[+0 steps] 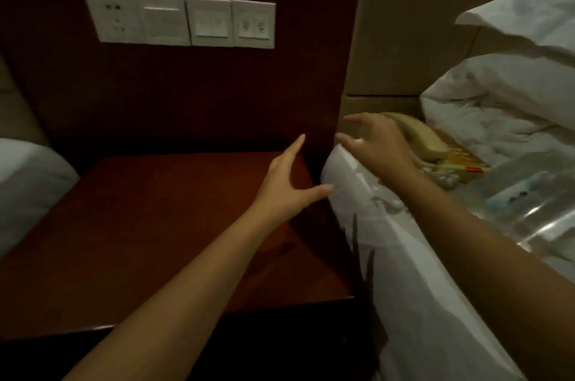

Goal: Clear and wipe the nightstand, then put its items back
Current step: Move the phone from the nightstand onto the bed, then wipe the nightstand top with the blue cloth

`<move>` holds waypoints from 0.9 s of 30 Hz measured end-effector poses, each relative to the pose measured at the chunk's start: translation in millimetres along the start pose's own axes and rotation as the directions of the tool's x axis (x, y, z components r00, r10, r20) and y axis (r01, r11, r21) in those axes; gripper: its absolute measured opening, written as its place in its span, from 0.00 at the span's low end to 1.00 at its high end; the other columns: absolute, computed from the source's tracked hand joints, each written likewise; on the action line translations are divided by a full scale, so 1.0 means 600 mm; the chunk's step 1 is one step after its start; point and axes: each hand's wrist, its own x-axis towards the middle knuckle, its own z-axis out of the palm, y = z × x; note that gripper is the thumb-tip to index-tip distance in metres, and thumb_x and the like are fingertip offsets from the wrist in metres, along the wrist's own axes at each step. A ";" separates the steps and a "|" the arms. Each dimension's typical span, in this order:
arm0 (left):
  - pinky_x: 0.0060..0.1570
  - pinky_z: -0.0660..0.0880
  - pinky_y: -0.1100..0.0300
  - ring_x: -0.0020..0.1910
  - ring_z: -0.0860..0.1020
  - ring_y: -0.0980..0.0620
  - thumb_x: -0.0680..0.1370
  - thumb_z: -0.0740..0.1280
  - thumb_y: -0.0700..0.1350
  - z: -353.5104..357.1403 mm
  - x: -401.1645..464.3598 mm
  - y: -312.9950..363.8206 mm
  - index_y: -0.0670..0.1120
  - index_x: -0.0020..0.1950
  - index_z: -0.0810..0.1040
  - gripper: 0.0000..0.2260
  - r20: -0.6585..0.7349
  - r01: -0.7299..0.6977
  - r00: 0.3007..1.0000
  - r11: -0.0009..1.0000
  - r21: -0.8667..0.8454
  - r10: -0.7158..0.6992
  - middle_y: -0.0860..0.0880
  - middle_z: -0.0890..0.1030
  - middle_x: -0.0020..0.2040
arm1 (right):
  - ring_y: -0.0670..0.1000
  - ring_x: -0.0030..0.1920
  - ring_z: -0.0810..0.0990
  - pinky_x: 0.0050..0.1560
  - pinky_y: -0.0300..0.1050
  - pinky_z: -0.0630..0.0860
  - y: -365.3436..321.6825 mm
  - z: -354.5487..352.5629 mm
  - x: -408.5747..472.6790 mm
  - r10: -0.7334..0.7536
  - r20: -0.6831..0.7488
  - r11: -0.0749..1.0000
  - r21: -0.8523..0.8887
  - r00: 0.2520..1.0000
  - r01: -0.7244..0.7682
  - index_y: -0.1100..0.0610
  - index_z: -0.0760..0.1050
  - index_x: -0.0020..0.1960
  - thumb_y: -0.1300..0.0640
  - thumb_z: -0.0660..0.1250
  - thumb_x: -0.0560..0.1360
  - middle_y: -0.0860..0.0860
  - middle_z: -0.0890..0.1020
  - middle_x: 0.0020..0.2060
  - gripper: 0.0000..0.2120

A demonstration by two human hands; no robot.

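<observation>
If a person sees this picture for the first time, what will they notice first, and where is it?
Two bare arms reach in from below: the left hand spread open over the right edge of the dark nightstand, the right hand open over a beige phone lying on the white bedding at right. Next comes the pale switch panel on the dark wall above the nightstand.

Nightstand (155, 225) centre-left, wall switch panel (180, 20) behind and above it. Bed (420, 303) to its right, telephone (435, 147) lying on the bedding, pillows (513, 85) behind the telephone. Another pillow (28, 187) left of nightstand. Plastic bag (529, 203) right of telephone.
</observation>
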 end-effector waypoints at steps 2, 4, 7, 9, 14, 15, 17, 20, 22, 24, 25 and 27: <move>0.60 0.63 0.56 0.73 0.58 0.52 0.69 0.74 0.57 -0.074 -0.056 -0.038 0.67 0.74 0.56 0.39 -0.026 0.041 0.999 0.997 0.065 -0.040 0.54 0.57 0.76 | 0.52 0.62 0.74 0.56 0.44 0.71 -0.058 0.057 -0.041 -0.036 0.102 0.993 0.112 0.994 0.025 0.51 0.74 0.64 0.42 0.67 0.73 0.51 0.78 0.60 0.22; 0.63 0.63 0.53 0.74 0.58 0.53 0.70 0.71 0.61 -0.145 -0.119 -0.073 0.69 0.73 0.56 0.36 -0.039 0.068 0.997 0.977 0.201 -0.062 0.55 0.57 0.76 | 0.51 0.64 0.72 0.56 0.42 0.68 -0.109 0.113 -0.096 -0.055 0.252 0.979 0.206 0.966 0.002 0.49 0.71 0.67 0.41 0.67 0.73 0.50 0.75 0.64 0.25; 0.71 0.61 0.43 0.76 0.56 0.53 0.70 0.65 0.67 -0.231 -0.225 -0.114 0.66 0.74 0.57 0.34 -0.058 0.093 0.995 0.916 0.391 -0.077 0.56 0.59 0.77 | 0.50 0.66 0.69 0.63 0.49 0.69 -0.165 0.171 -0.182 -0.102 0.430 0.980 0.199 0.897 0.016 0.47 0.68 0.69 0.38 0.67 0.71 0.49 0.73 0.66 0.30; 0.73 0.55 0.40 0.77 0.54 0.52 0.71 0.60 0.69 -0.272 -0.285 -0.137 0.62 0.75 0.59 0.33 -0.050 0.079 0.997 0.813 0.577 -0.062 0.54 0.61 0.77 | 0.52 0.68 0.68 0.67 0.55 0.67 -0.193 0.191 -0.216 -0.125 0.486 0.991 0.103 0.865 0.086 0.48 0.66 0.70 0.38 0.67 0.71 0.50 0.72 0.67 0.31; 0.72 0.51 0.39 0.77 0.55 0.48 0.74 0.56 0.67 -0.337 -0.353 -0.174 0.58 0.75 0.61 0.31 -0.131 0.094 0.991 0.685 0.722 0.002 0.51 0.62 0.77 | 0.53 0.67 0.68 0.66 0.57 0.67 -0.231 0.204 -0.262 -0.171 0.451 0.982 0.001 0.876 0.191 0.50 0.65 0.71 0.38 0.65 0.73 0.51 0.72 0.67 0.30; 0.72 0.51 0.39 0.77 0.55 0.47 0.75 0.55 0.67 -0.341 -0.357 -0.179 0.57 0.75 0.62 0.30 -0.150 0.103 0.989 0.661 0.743 0.015 0.51 0.62 0.77 | 0.53 0.67 0.69 0.65 0.56 0.68 -0.234 0.204 -0.273 -0.188 0.436 0.978 -0.005 0.880 0.211 0.50 0.65 0.71 0.38 0.64 0.73 0.51 0.73 0.67 0.30; 0.72 0.52 0.38 0.76 0.56 0.47 0.76 0.54 0.65 -0.339 -0.362 -0.187 0.56 0.75 0.63 0.29 -0.169 0.102 0.984 0.607 0.788 0.054 0.49 0.63 0.76 | 0.53 0.65 0.71 0.62 0.55 0.70 -0.234 0.209 -0.305 -0.265 0.344 0.955 -0.037 0.901 0.295 0.51 0.65 0.71 0.38 0.62 0.74 0.51 0.74 0.65 0.29; 0.71 0.51 0.37 0.77 0.54 0.46 0.76 0.56 0.65 -0.331 -0.356 -0.191 0.58 0.75 0.61 0.28 -0.169 0.073 0.982 0.641 0.764 0.089 0.49 0.61 0.77 | 0.56 0.65 0.71 0.65 0.54 0.67 -0.212 0.228 -0.387 -0.502 0.058 0.864 -0.013 0.863 0.503 0.56 0.67 0.69 0.44 0.64 0.76 0.56 0.76 0.64 0.26; 0.72 0.51 0.38 0.77 0.52 0.46 0.76 0.57 0.65 -0.332 -0.344 -0.188 0.59 0.75 0.60 0.29 -0.137 0.029 0.985 0.673 0.739 0.109 0.49 0.60 0.77 | 0.57 0.63 0.74 0.66 0.55 0.67 -0.180 0.259 -0.467 -0.689 -0.076 0.722 0.017 0.721 0.692 0.57 0.71 0.65 0.51 0.67 0.75 0.58 0.77 0.61 0.21; 0.72 0.51 0.38 0.77 0.51 0.46 0.76 0.58 0.65 -0.333 -0.323 -0.183 0.59 0.76 0.58 0.29 -0.108 -0.001 0.987 0.669 0.743 0.121 0.48 0.58 0.78 | 0.57 0.58 0.78 0.61 0.55 0.72 -0.144 0.299 -0.541 -0.824 0.025 0.566 0.019 0.565 0.824 0.56 0.74 0.62 0.54 0.69 0.73 0.56 0.80 0.57 0.18; 0.72 0.51 0.38 0.77 0.51 0.46 0.76 0.58 0.65 -0.331 -0.312 -0.180 0.60 0.76 0.56 0.30 -0.112 0.010 0.988 0.671 0.741 0.109 0.48 0.57 0.78 | 0.57 0.57 0.79 0.58 0.54 0.75 -0.122 0.324 -0.564 -0.818 0.205 0.555 0.041 0.537 0.831 0.55 0.75 0.62 0.53 0.70 0.73 0.56 0.81 0.56 0.19; 0.71 0.54 0.38 0.77 0.52 0.46 0.76 0.57 0.66 -0.324 -0.295 -0.179 0.62 0.77 0.51 0.31 -0.140 0.067 0.988 0.661 0.747 0.058 0.49 0.55 0.79 | 0.56 0.61 0.77 0.57 0.51 0.75 -0.083 0.370 -0.588 -0.468 0.695 0.751 -0.014 0.546 0.661 0.53 0.70 0.69 0.49 0.69 0.73 0.55 0.79 0.61 0.26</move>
